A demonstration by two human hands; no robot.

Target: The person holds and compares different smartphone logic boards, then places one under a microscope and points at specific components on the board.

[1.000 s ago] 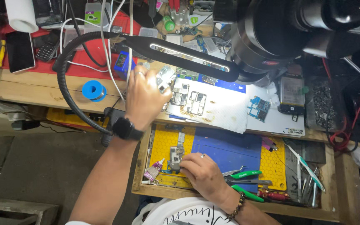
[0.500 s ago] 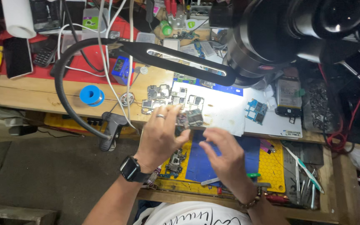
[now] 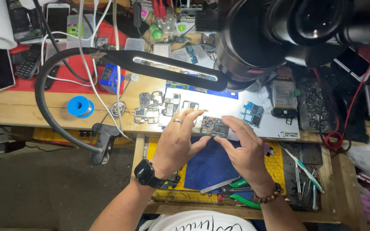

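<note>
1. Between your two hands, at the centre of the view, sits a small phone circuit board, held over the near edge of the white work mat and the blue mat below it.
2. Your left hand pinches the board's left edge with thumb and fingertips; your right hand grips its right edge the same way. Both are closed on it, and it looks lifted clear of the bench.
3. By my reading the board is picked up but not yet placed or worked on.
4. At 10 o'clock from it lie several more loose boards; at 2 o'clock a blue board and a phone battery.
5. At 12 o'clock the black lamp bar and the microscope head overhang the bench, crowding any upward lift.
6. At 5 o'clock green-handled pliers and tweezers lie near.
</note>
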